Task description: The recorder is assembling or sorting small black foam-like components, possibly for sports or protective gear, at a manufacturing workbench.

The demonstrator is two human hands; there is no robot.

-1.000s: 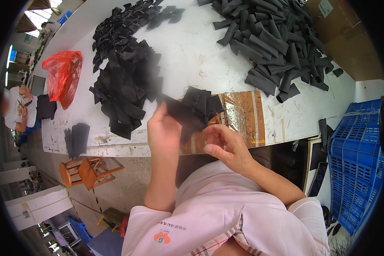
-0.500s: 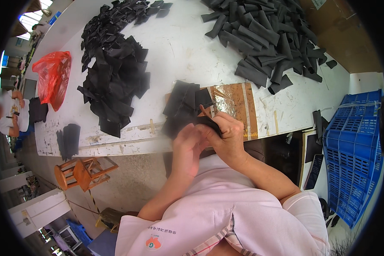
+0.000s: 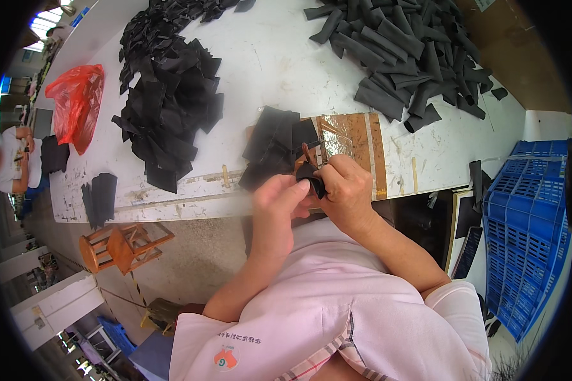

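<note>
At the table's near edge both my hands pinch one small black fabric piece (image 3: 310, 180), which is curled into a loop. My left hand (image 3: 274, 206) has its thumb pressed on the piece's left side. Closed around its right side is my right hand (image 3: 348, 193). A slim reddish-brown thing (image 3: 306, 152) sticks up by the right fingers; I cannot make out what it is. Just beyond the hands, flat black fabric pieces (image 3: 270, 143) lie overlapping on a brown, tape-covered cardboard sheet (image 3: 362, 143).
A heap of flat black pieces (image 3: 165, 108) covers the white table's (image 3: 267, 70) left part. Rolled black tubes (image 3: 394, 57) pile up at far right beside a cardboard box (image 3: 521, 51). Also around: a red plastic bag (image 3: 76, 105), blue crates (image 3: 524, 235), wooden stools (image 3: 127, 247) and another person (image 3: 16, 155).
The fabric piece has turned so its curled opening shows. My left hand's fingers have closed in on it, and the right hand has shifted slightly right. The whole view has tilted a little.
</note>
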